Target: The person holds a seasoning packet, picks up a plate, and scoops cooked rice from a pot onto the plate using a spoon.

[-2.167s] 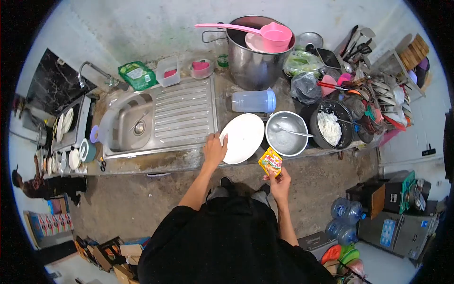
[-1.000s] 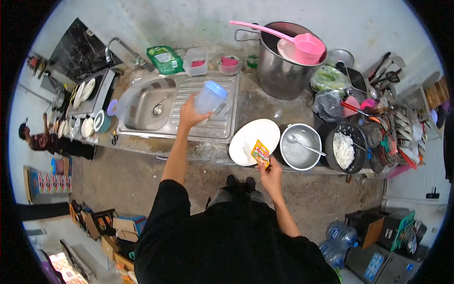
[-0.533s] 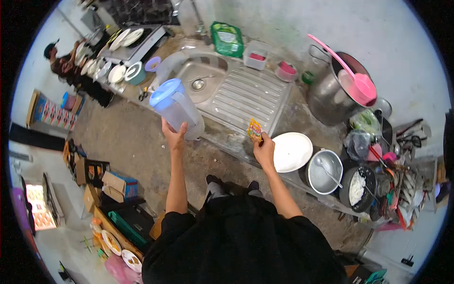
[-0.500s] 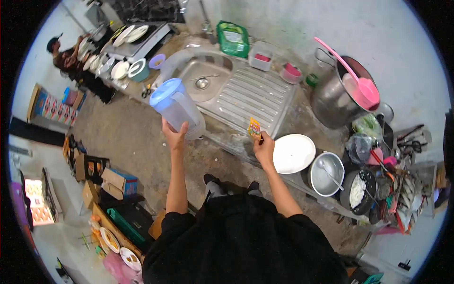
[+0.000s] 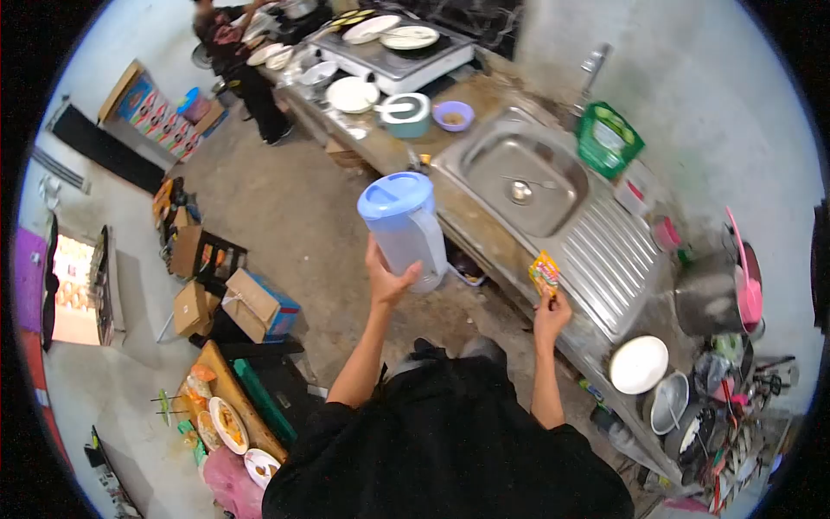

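Both hands [image 5: 391, 284] [image 5: 552, 317] are outstretched, left gripping a pitcher [image 5: 403, 238], right a sachet [image 5: 544, 273].

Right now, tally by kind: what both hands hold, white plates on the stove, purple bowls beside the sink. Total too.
Blue-lidded pitcher, in the left hand: 1
Yellow packet, in the right hand: 1
White plates on the stove: 2
Purple bowl beside the sink: 1
Total: 5
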